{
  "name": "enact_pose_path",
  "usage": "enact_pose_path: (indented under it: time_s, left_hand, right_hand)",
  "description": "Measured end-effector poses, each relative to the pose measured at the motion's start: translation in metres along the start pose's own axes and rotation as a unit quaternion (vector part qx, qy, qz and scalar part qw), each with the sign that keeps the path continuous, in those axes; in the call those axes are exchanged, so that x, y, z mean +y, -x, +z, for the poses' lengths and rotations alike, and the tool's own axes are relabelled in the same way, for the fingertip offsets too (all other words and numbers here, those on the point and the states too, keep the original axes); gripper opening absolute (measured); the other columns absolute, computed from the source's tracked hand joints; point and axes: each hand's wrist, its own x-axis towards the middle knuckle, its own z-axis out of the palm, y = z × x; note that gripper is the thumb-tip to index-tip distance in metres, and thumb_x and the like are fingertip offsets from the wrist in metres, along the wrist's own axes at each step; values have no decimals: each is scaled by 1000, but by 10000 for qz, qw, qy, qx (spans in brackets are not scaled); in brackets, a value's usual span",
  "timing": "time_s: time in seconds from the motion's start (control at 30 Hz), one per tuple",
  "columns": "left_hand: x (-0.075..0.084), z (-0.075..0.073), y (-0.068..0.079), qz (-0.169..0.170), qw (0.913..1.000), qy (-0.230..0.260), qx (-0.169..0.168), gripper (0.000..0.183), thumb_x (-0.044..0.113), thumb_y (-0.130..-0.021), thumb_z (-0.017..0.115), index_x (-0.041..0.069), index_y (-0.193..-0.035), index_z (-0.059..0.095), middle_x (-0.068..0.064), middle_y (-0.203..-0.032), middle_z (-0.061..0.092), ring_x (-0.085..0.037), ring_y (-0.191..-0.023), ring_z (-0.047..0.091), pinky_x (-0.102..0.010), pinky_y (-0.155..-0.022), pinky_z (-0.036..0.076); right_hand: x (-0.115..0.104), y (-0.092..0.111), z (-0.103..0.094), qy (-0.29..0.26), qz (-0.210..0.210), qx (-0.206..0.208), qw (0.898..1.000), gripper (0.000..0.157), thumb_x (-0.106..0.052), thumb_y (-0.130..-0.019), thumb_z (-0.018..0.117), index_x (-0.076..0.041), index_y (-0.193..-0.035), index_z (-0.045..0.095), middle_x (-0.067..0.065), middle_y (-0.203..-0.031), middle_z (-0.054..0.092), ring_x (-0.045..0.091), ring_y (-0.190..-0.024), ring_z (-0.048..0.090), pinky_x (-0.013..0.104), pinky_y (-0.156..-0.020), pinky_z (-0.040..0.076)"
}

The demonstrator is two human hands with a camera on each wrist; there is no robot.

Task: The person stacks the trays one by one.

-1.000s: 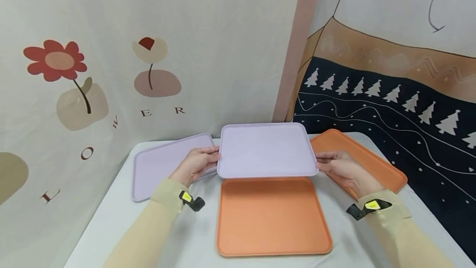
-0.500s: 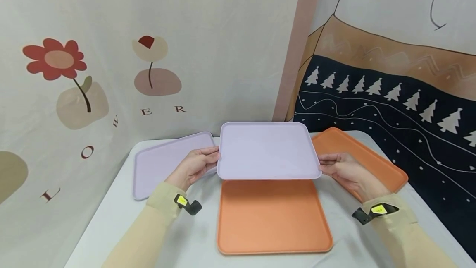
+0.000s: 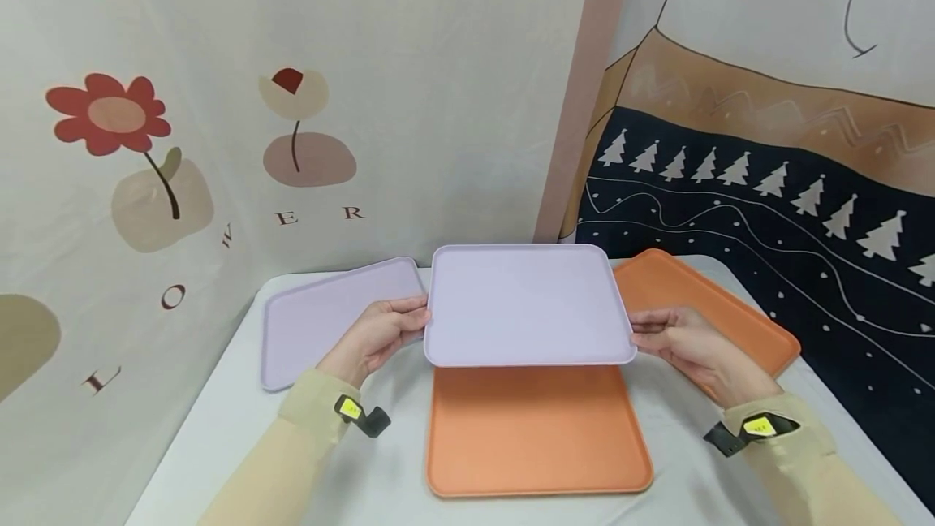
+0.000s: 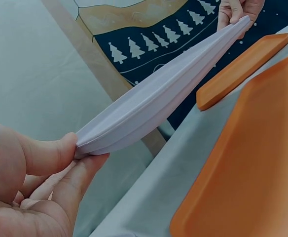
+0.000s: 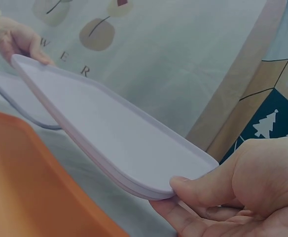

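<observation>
We record a pale printed backdrop behind the worktop, with a dark tree-patterned cloth at its right. On the white-covered worktop lie three trays: the front orange tray nearest the person, the rear orange tray slanted at the right, and the flat lilac tray slanted at the left. We find the raised lilac tray off the worktop, apart from the front orange tray and, in the head view, hiding its far end. Its side shows a doubled line in the right wrist view; we cannot tell whether this is one stepped rim or two nested pieces. The left hand grips one short side and the right hand pinches the other, each thumb above and fingers beneath. In our judgement, holding it well calls for equal height at both sides, matched and modest pressure, and unhurried movement; uneven lift could twist the tray or let a corner slip. We advise keeping fingertips shallow under the rim.
</observation>
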Motion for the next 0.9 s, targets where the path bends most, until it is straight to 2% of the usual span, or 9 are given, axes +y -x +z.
enact_pose_path:
  time_s: [0.2, 0.63, 0.9]
  left_hand:
    - [-3, 0, 9, -28, 9998, -142, 99, 46, -11, -102, 60, -20, -145, 47, -31, -144, 57, -13, -107, 70, -33, -100, 58]
    - [-13, -1, 22, -44, 9996, -219, 144, 42, -12, -101, 61, -22, -140, 50, -29, -136, 64, -13, -101, 71, -33, -96, 60]
    - [-20, -2, 29, -149, 9992, -292, 211, 40, -12, -99, 63, -25, -135, 53, -16, -114, 73, -12, -94, 71, -31, -90, 63]
  right_hand:
    - [2, 8, 1, 9, 61, 36, 10000, 39, 10, -95, 72, 18, -131, 62, 10, -111, 74, 17, -97, 72, 30, -89, 63]
    - [16, 21, -2, -312, -185, -581, 9976, 24, 12, -97, 67, 9, -120, 74, 5, -109, 75, 15, -95, 72, 31, -88, 64]
    - [24, 29, -1, -63, -51, -600, 9982, 22, 8, -97, 70, 6, -118, 76, 6, -106, 76, 15, -93, 71, 29, -87, 64]
